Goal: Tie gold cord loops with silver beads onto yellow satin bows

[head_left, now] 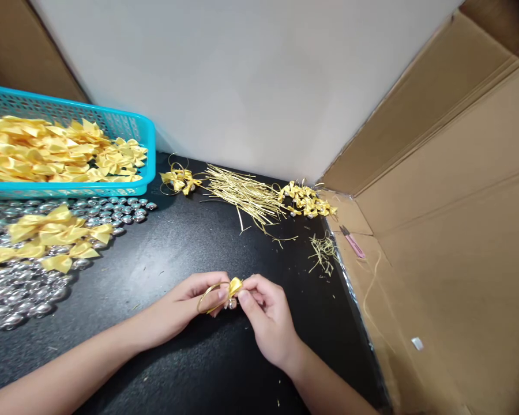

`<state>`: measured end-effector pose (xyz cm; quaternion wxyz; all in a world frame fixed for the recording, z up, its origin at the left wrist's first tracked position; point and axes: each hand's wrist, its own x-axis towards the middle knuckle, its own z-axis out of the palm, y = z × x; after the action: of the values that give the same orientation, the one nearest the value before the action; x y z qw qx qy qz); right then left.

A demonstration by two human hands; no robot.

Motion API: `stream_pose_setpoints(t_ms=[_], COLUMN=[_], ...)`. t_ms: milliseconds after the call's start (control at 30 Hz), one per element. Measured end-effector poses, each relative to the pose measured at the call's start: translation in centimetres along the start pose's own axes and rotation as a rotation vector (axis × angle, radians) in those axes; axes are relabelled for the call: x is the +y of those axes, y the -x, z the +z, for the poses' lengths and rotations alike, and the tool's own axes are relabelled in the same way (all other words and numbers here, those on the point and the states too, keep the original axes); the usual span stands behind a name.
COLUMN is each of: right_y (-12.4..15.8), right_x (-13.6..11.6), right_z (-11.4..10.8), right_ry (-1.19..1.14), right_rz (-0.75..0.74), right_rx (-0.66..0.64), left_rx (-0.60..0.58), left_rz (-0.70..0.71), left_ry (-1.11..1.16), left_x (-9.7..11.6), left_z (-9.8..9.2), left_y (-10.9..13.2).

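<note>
Between my two hands, over the black table (pixel 155 271), is a yellow ribbon bow (pixel 235 286) with a small silver bell (pixel 232 303) just beneath it. A loop of gold cord (pixel 204 297) arcs out from the bow over my left fingers. My left hand (pixel 199 297) pinches the bow and cord from the left, its fingertips partly hidden behind them. From the right, my right hand (pixel 268 311) grips the bow's edge between thumb and forefinger, the other fingers curled.
A blue basket (pixel 151 155) of yellow bows stands at back left, silver bells (pixel 21 294) and loose bows (pixel 60 230) before it. Gold cord lengths (pixel 242 193), finished bow clusters (pixel 307 199), trimmings (pixel 323 252) and pink-handled snips (pixel 352 242) lie toward the right, beside cardboard walls (pixel 458 173).
</note>
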<state>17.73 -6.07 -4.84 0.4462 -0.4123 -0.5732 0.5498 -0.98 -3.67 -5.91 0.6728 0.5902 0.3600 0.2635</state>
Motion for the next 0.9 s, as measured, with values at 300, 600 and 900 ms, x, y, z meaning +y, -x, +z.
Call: stream_pose_setpoints(t_ms=[300,600,900], right_y=[0.07,-0.01,0.12], right_x=[0.07,-0.04,0.06], right_z=[0.06,-0.14,-0.03], right_ry=[0.032,0.115,0.088], right_rz=[-0.024,-0.043,-0.018], right_rx=[0.000,0.002,0.003], left_rx=[-0.004,0.002,-0.004], left_rz=[-0.016,-0.025,-0.009], left_ry=[-0.003,0.015,0.016], left_x=[0.08,0.43,-0.12], left_z=[0.12,0.23,0.06], left_y=[0.08,-0.06,0.03])
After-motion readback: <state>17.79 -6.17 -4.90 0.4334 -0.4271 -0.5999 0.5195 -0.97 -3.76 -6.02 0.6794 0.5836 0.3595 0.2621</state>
